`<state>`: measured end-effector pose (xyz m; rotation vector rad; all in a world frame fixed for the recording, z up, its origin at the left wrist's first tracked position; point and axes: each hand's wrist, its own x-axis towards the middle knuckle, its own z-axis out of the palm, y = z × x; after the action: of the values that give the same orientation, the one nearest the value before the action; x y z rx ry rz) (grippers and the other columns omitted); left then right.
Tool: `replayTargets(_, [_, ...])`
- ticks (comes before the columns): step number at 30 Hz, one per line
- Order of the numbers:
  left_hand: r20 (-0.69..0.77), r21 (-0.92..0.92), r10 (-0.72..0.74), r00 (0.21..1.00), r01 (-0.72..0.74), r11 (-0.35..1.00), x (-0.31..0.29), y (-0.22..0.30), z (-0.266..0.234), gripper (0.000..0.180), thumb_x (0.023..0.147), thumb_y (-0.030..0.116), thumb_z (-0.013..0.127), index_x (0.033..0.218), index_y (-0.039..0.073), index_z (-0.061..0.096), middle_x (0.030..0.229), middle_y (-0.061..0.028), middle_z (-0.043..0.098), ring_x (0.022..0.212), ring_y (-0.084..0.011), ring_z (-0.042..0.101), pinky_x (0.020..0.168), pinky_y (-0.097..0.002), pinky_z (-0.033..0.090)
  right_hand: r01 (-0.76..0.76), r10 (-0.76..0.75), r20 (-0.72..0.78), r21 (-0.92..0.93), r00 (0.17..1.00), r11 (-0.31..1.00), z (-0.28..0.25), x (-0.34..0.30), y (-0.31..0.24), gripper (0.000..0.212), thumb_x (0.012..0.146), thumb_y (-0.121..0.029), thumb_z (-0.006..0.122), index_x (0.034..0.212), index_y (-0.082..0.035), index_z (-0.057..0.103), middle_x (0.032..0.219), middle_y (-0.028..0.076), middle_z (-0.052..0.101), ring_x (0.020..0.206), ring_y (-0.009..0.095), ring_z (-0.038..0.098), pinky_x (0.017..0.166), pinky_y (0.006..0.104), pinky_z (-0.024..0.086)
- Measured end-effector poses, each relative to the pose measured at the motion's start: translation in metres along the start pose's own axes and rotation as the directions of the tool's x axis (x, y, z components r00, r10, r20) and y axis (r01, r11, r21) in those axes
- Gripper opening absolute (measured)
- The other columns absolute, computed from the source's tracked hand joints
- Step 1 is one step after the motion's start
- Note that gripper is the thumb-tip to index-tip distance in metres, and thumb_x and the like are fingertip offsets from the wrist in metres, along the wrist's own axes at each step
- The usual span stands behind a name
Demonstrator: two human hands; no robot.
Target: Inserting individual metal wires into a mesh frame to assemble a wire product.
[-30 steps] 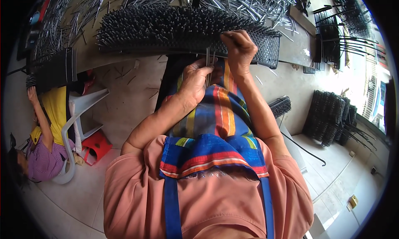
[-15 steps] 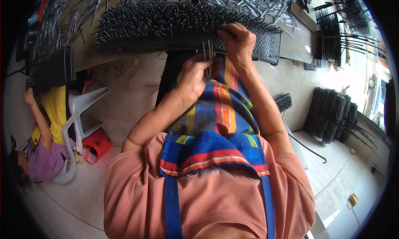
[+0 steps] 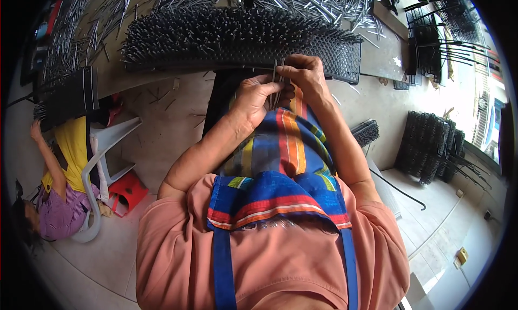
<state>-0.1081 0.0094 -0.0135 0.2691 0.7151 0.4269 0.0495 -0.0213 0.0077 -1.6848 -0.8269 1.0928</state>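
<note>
A few thin grey rods [image 3: 275, 68] stand upright in my left hand [image 3: 252, 100], pinched between the thumb and fingers. My right hand [image 3: 307, 75] is closed at the upper part of these rods, its thumb and fingertips pressed together close to the left fingers. Whether it grips one rod or several I cannot tell. Just beyond both hands is a long black perforated panel [image 3: 341, 54], packed with short dark upright rods [image 3: 216, 32] over its left and middle. Bare holes show along its near edge and right end.
Loose grey rods [image 3: 302, 0] lie heaped on the worktable [image 3: 386, 54] behind the panel. At left, another person [image 3: 62, 207] sits on a white chair [image 3: 91, 164] beside a similar black panel [image 3: 70, 97]. Stacked black bristly pieces [image 3: 429, 148] stand on the floor at right.
My right hand has come down and toward me from above the panel to the rods in my left hand. The left hand has barely moved.
</note>
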Motion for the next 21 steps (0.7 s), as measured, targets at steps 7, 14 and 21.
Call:
replayTargets(7, [-0.147, 0.006, -0.052, 0.988, 0.053, 0.999, 0.001, -0.006, -0.013, 0.017, 0.094, 0.007, 0.053, 0.106, 0.000, 0.064, 0.096, -0.0161, 0.069, 0.086, -0.0254, 0.070, 0.080, -0.0379, 0.058, 0.221, -0.153, -0.321, 0.190, 0.935, 0.956, -0.009, 0.002, -0.006, 0.007, 0.081, -0.004, 0.071, 0.076, -0.003, 0.068, 0.068, -0.004, 0.058, 0.058, 0.003, 0.046, 0.052, 0.0204, 0.032])
replayTargets(14, [-0.062, -0.008, 0.008, 0.998, -0.008, 1.000, 0.001, -0.015, -0.009, 0.019, 0.093, 0.003, 0.049, 0.106, -0.002, 0.062, 0.096, -0.0168, 0.069, 0.088, -0.0268, 0.069, 0.082, -0.0389, 0.057, 0.491, -0.510, -0.376, -0.152, 0.774, 0.858, -0.012, 0.025, 0.008, 0.007, 0.074, 0.004, 0.074, 0.081, 0.001, 0.071, 0.079, 0.003, 0.066, 0.070, 0.007, 0.058, 0.064, 0.0211, 0.046])
replayTargets(21, [-0.091, 0.035, 0.054, 0.994, -0.051, 0.998, 0.000, -0.015, 0.001, 0.022, 0.092, 0.001, 0.048, 0.109, -0.001, 0.062, 0.095, -0.0160, 0.069, 0.084, -0.0248, 0.068, 0.079, -0.0360, 0.056, 0.381, -0.566, -0.300, -0.496, 0.768, 0.780, 0.004, 0.021, 0.002, 0.012, 0.073, 0.001, 0.076, 0.084, -0.001, 0.073, 0.074, 0.005, 0.064, 0.064, 0.011, 0.060, 0.059, 0.0235, 0.046])
